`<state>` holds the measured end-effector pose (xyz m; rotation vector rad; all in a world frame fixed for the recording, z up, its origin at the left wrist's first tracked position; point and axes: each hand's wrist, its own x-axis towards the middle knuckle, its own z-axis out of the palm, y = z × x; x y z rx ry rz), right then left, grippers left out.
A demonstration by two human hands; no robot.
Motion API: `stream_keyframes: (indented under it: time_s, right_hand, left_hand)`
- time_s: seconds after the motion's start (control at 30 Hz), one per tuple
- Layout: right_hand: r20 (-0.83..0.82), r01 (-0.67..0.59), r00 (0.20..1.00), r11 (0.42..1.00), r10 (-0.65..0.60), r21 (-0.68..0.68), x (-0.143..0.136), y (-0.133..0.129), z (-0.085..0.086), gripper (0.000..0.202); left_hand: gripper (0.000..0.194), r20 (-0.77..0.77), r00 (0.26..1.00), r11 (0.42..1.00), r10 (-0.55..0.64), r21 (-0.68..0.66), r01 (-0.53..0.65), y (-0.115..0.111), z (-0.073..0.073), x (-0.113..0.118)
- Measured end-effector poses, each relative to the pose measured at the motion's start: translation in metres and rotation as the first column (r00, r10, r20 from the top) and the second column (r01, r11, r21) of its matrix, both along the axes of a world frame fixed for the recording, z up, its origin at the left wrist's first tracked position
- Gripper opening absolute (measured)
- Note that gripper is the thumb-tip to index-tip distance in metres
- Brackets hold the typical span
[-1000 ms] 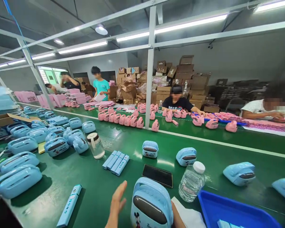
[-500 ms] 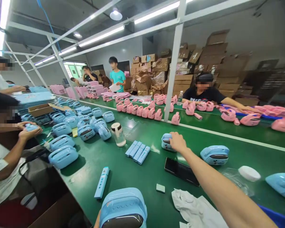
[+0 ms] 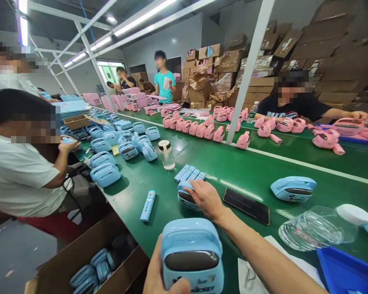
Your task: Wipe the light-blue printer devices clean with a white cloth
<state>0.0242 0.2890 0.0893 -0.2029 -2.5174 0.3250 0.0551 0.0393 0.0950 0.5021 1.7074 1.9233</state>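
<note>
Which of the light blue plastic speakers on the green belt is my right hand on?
The small light blue speaker beside the black phone, just before the row of blue sticks. Your right hand covers it; the rest lie untouched.

Both arms are bare as far as you can see, no sleeves, gloves, watch or rings. Right hand (image 3: 206, 200) shows fully, left hand (image 3: 159, 275) only partly.
</note>
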Motion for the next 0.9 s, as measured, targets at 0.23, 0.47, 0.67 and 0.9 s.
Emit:
stream_keyframes:
  time_s: [0.23, 0.47, 0.67, 0.9]
  right_hand:
    - [-0.119, -0.144, 0.987, 0.938, 0.111, -0.315, 0.027, -0.001, -0.008, 0.047]
    - [-0.172, -0.185, 0.983, 0.360, 0.067, -0.914, 0.190, -0.041, 0.004, 0.065]
    - [-0.261, -0.245, 0.962, 0.170, -0.083, -0.955, 0.226, -0.074, -0.020, 0.068]
    - [-0.238, -0.211, 0.953, 0.152, -0.186, -0.966, 0.235, -0.073, -0.011, 0.063]
  left_hand:
    - [0.068, 0.075, 0.980, 0.948, -0.185, 0.276, 0.158, 0.027, 0.015, 0.022]
    - [0.072, 0.079, 0.960, 0.927, -0.267, 0.292, 0.234, 0.053, 0.012, 0.036]
    - [0.069, 0.023, 0.915, 0.894, -0.403, 0.222, 0.388, 0.072, 0.008, 0.052]
    - [0.065, -0.046, 0.947, 0.946, -0.317, 0.063, 0.319, 0.076, 0.010, 0.066]
